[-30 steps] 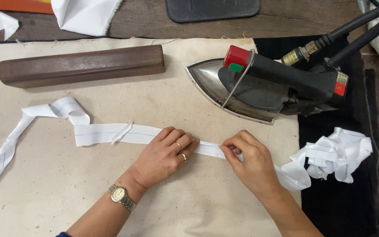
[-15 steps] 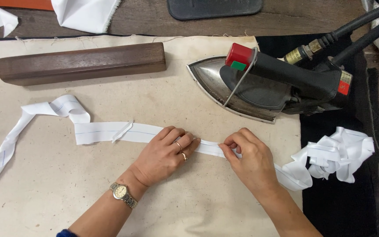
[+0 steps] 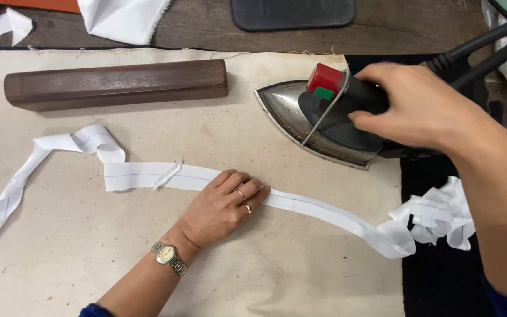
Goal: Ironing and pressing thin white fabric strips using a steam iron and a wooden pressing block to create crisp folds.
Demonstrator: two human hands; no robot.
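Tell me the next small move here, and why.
Probably lift the iron and bring it down onto the strip just right of the left hand. The right hand grips the iron's handle, the left hand pins the strip flat on the cloth, and the stretch beside its fingertips lies bare.

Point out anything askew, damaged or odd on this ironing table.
Nothing looks damaged or spilled. The white strip lies flat under the left hand but twists into a loop at the left end and bunches in a crumpled heap at the right. The right hand grips the iron.
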